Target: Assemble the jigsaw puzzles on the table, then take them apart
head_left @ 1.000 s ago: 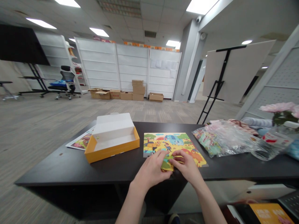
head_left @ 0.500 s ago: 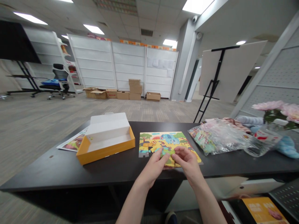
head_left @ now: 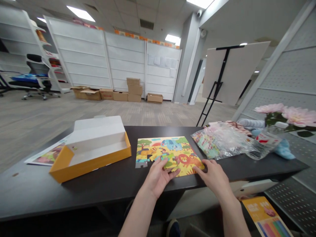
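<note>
A colourful animal jigsaw puzzle (head_left: 170, 151) lies on the black table (head_left: 98, 184), with a gap at its lower left. My left hand (head_left: 158, 174) rests on the puzzle's near edge, its fingers spread and pressing on the pieces there. My right hand (head_left: 213, 176) lies flat at the puzzle's near right corner, fingers stretched out and touching the edge. Neither hand holds anything.
An open yellow box (head_left: 91, 154) with a white inside sits left of the puzzle, over a printed sheet (head_left: 45, 156). Clear plastic bags (head_left: 222, 141), a bottle and pink flowers (head_left: 288, 113) stand at the right. An easel (head_left: 217, 82) stands behind the table.
Both hands held a puzzle piece together over the near edge; now the piece is down, and the hands have parted and lie flat. The view has shifted to the right.
</note>
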`<state>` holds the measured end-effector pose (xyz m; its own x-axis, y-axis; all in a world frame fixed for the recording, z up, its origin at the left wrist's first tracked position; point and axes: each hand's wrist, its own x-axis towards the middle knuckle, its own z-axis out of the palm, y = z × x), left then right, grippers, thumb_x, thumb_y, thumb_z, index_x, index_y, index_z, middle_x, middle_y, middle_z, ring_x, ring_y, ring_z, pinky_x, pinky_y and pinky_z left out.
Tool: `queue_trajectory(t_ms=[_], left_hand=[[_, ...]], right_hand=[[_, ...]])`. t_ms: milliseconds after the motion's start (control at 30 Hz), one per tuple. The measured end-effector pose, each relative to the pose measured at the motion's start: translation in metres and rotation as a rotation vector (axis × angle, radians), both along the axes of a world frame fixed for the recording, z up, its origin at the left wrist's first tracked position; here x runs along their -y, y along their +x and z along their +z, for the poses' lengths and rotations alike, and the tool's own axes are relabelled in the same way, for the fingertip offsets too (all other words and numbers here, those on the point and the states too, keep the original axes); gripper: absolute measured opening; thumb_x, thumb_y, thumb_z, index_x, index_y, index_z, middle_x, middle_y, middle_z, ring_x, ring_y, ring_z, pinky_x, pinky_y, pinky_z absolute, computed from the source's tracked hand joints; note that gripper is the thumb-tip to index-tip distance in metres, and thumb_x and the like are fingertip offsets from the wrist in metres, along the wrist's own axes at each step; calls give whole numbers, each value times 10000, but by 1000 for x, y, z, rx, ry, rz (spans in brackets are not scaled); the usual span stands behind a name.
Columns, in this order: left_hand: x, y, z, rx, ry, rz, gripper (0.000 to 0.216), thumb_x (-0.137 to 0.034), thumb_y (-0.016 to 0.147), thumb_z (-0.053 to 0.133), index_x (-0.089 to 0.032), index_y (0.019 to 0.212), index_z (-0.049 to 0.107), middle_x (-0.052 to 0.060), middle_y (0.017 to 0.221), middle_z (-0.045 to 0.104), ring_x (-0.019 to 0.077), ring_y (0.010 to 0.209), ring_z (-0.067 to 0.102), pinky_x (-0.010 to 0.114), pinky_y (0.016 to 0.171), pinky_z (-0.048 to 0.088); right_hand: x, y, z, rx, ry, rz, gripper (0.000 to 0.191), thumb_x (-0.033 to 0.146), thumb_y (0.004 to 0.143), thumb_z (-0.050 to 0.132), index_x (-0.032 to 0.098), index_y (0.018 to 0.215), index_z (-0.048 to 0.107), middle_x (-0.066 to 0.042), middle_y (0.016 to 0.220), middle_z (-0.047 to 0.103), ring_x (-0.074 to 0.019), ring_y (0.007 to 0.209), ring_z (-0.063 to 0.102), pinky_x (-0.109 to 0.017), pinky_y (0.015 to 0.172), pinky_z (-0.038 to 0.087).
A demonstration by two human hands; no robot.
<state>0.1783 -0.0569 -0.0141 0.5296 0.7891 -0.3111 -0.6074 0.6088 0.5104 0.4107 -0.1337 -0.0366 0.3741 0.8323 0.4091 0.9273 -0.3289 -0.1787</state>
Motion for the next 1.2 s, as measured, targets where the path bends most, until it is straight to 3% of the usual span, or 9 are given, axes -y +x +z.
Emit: queue_trajectory(t_ms=[167,300,533,667,767,867,1033,1100,1200], left_hand=[[3,8,0,-26,23,-10,284,-89,920,596,-188,1171,506,113,1088,741,199,819,757,426,803,641],[4,10,-1,-72,34,-3,245,-87,911,586,-179,1127,515,122,1080,736,192,839,752,327,726,627],[6,12,3,-102,18,36,253,-87,889,594,-196,1094,496,96,1023,731,173,790,733,306,686,607],[9,10,10,-92,-10,33,160,-181,946,594,-187,1086,518,112,997,729,204,829,735,348,711,614],[12,10,15,-62,-26,25,190,-299,974,600,-176,1114,564,120,1015,729,202,823,724,333,704,609],[17,14,15,-22,-8,0,221,-327,964,629,-169,1115,596,125,1070,727,196,836,716,318,712,604],[18,14,11,-7,57,37,209,-96,888,649,-176,1066,576,112,1080,721,189,823,721,309,712,599],[15,11,10,-17,24,88,240,-61,879,624,-186,1069,545,108,1036,721,182,771,718,312,693,597],[10,7,11,-33,-38,144,257,-60,881,601,-202,1080,521,96,1001,713,187,764,723,344,717,609]], right_hand=[[-6,-2,-2,-156,-19,0,402,527,855,631,189,1056,712,-159,1036,716,-343,940,700,-414,761,525],[-12,4,-6,-377,118,27,510,492,742,707,172,1138,681,-150,1072,704,-316,953,698,-428,837,547],[-18,1,-6,-806,404,104,494,552,721,769,170,1030,716,-123,1016,753,-232,762,685,-340,665,560],[-19,-15,-1,-1160,523,190,523,552,698,837,169,1037,727,-120,1036,775,-248,849,714,-337,697,589],[-22,-42,3,-1340,477,260,540,532,673,874,167,1047,737,-115,1025,784,-253,848,736,-353,717,608],[-26,-70,4,-1270,397,362,495,543,720,835,167,1033,755,-123,1024,789,-275,888,747,-401,795,614],[-24,-78,10,-785,307,482,338,505,873,669,221,1018,780,-121,1141,766,-290,1039,712,-380,826,579],[-19,-65,14,-617,272,430,345,500,913,592,223,1012,774,-122,1130,757,-283,1018,708,-360,784,562],[-8,-44,19,-336,128,163,357,504,902,578,204,972,759,-128,1025,741,-273,869,703,-355,714,512]])
